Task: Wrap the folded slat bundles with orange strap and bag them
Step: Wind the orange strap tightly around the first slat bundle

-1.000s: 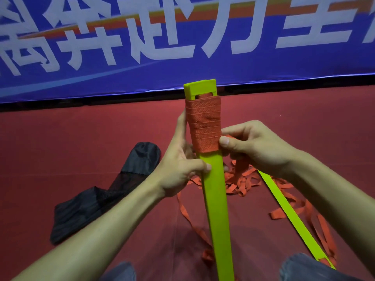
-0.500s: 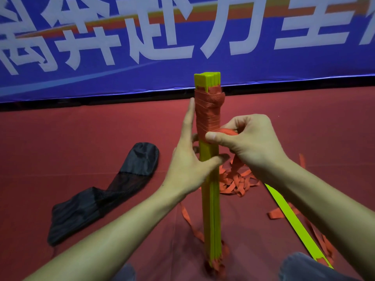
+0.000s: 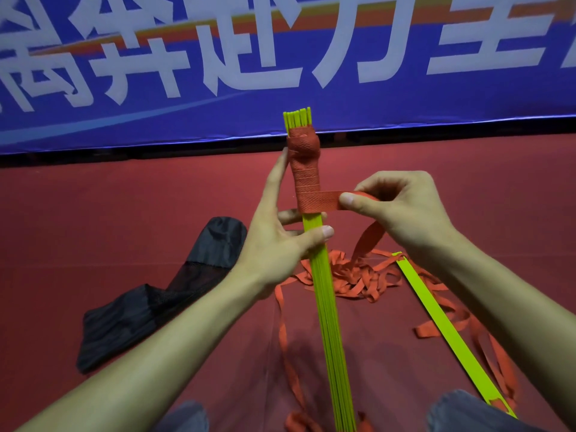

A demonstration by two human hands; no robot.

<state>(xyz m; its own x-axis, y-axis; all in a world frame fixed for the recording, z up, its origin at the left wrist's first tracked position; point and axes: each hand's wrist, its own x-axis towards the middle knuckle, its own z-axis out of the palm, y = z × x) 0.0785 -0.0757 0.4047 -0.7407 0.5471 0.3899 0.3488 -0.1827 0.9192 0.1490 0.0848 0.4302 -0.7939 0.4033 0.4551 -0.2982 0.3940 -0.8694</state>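
Observation:
A bundle of lime-green slats stands upright in front of me, its thin edges facing me. Orange strap is wound around its upper part in several turns. My left hand grips the bundle just below the wrap, thumb in front, index finger stretched up along the left side. My right hand pinches the free strap between thumb and fingers, holding it taut to the right of the bundle. From that hand the strap falls to a loose orange pile on the floor.
A black mesh bag lies crumpled on the red floor at the left. One single green slat lies on the floor at the right, amid strap loops. A blue banner runs along the back. My knees show at the bottom edge.
The bundle has turned from its broad face to its thin edge. My right hand has moved out to the right, pulling a length of strap taut away from the wrap.

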